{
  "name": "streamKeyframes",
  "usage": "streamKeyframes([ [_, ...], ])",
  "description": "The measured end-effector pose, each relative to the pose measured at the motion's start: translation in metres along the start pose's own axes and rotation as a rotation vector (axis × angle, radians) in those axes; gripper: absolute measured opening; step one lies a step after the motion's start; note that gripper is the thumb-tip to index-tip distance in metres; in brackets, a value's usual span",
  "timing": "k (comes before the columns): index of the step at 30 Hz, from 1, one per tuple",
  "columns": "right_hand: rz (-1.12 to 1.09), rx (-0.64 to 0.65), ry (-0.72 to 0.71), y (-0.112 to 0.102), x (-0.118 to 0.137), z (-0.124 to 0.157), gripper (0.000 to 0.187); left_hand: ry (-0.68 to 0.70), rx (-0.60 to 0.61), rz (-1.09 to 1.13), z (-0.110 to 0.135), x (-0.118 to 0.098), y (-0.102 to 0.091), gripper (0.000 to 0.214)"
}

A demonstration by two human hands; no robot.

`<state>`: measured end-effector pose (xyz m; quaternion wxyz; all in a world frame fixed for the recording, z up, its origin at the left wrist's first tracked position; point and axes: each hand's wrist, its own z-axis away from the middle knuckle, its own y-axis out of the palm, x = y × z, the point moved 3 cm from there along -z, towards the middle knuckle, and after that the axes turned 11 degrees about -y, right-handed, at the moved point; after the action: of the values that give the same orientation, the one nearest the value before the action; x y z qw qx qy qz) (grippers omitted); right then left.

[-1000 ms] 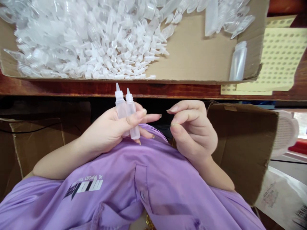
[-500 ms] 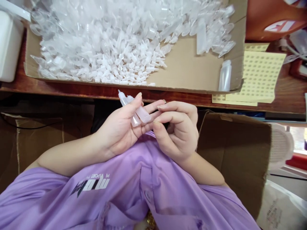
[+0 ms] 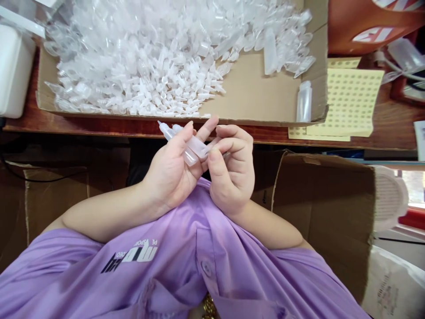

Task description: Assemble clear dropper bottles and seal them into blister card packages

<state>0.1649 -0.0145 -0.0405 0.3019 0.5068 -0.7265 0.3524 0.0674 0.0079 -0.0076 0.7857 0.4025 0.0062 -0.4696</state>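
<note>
My left hand point(image 3: 172, 170) is closed around two small translucent dropper bottles point(image 3: 189, 146), their pointed tips aimed up and left toward the table edge. My right hand point(image 3: 232, 170) is curled, its thumb and forefinger pinched against the bottom end of the bottles. Whether the right hand holds anything of its own is hidden. Both hands hover over my purple shirt point(image 3: 186, 266), just in front of the wooden table edge point(image 3: 99, 126).
A shallow cardboard tray point(image 3: 259, 95) on the table holds a heap of clear plastic tips and bottles point(image 3: 149, 57), with one bottle point(image 3: 303, 102) at its right wall. Yellow perforated sheets point(image 3: 352, 102) lie to the right. An open cardboard box point(image 3: 332, 208) stands lower right.
The bottles have tilted from upright to leaning left. My right hand has moved in from the right and now pinches at their bottom end. The view shifted slightly.
</note>
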Motion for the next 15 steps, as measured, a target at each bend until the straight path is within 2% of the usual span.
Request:
streamKeyframes([
  [4,0.007,-0.029,-0.009,0.0001,-0.0003,-0.0008,0.012,0.014,-0.02,-0.027,-0.0016,-0.0006,-0.0015,0.02],
  [9,0.074,-0.006,-0.053,0.0011,0.0004,-0.0012,0.005,0.026,-0.002,-0.004,-0.004,0.001,-0.0023,0.024],
  [15,-0.054,-0.041,0.025,0.0011,0.0001,-0.0024,0.009,0.013,0.009,0.158,-0.005,0.0021,0.002,0.025],
])
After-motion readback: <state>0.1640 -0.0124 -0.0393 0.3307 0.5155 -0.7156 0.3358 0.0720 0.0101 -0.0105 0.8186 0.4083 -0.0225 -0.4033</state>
